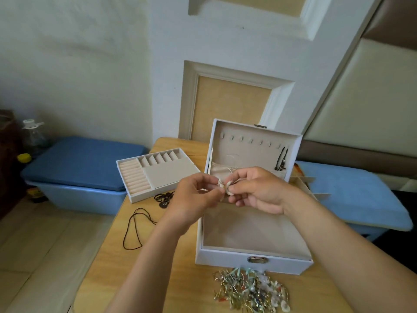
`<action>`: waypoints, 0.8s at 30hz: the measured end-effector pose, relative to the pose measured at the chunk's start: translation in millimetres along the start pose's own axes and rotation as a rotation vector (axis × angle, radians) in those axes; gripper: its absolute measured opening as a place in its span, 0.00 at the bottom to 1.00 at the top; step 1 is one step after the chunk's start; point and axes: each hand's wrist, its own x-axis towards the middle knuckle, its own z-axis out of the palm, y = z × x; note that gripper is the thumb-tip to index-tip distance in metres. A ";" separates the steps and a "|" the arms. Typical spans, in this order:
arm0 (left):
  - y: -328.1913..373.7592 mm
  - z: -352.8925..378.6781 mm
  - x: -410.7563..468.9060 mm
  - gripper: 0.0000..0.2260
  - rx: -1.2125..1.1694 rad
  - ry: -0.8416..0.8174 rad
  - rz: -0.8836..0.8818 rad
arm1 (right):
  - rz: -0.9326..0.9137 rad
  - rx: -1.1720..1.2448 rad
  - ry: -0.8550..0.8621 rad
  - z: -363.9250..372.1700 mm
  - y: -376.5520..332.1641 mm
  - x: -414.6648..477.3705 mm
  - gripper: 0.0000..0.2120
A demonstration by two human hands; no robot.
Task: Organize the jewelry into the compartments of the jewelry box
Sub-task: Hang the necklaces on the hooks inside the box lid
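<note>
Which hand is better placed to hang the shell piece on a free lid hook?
Probably the right hand: it pinches the shell piece directly below the free lid hooks, while the left hand, also pinching it, sits left of them all.

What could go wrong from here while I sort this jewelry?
1. The left hand and right hand only pinch the small shell piece at the fingertips; it could slip.
2. The tray seems to overhang the table and might tip.
3. The jewelry pile looks tangled; pulling may snag.
</note>
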 end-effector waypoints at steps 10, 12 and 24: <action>4.2 4.0 2.0 0.09 0.143 -0.090 0.083 | -0.107 -0.229 0.048 -3.5 -4.2 -2.7 0.06; 5.1 3.9 1.5 0.07 0.152 -0.086 0.085 | -0.144 -0.339 0.093 -3.0 -5.0 -2.1 0.05; 5.3 1.7 2.1 0.03 0.101 -0.066 0.041 | -0.190 -0.089 0.220 3.8 -7.2 7.9 0.04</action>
